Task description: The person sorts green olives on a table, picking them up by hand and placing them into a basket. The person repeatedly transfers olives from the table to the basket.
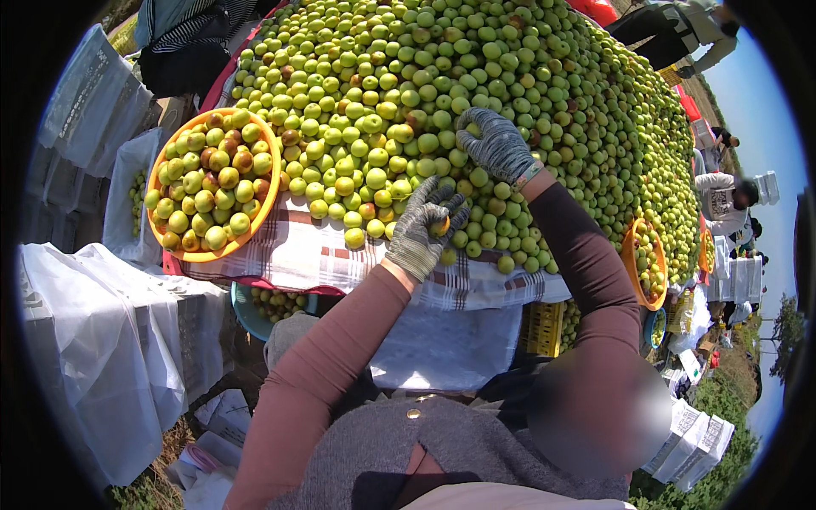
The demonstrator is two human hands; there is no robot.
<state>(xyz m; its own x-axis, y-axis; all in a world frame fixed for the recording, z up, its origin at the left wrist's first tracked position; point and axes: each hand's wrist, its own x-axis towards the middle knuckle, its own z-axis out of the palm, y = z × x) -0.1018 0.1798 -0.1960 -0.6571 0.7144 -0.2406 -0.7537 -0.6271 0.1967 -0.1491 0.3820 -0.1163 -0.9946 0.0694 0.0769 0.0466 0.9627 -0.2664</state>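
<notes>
A great heap of green jujubes (408, 95), some with brown-red patches, covers the table before me. My left hand (421, 233), in a grey knit glove, is at the near edge of the heap with its palm turned up. Its fingers curl around a yellow-red jujube (439, 227). Further up and to the right, my right hand (498, 145), gloved too, reaches over the heap. A green jujube (473, 130) shows between its thumb and fingers. Left of my hands, an orange basket (270, 197) full of browner jujubes stands on the plaid cloth (299, 245).
White crates (95, 121) are stacked at the left, some under white sheeting (102, 344). A blue-green basin (245, 312) and a yellow crate (544, 328), both with fruit, sit below the table edge. Another orange basket (631, 261) is at the right. Other people (727, 197) stand around the heap.
</notes>
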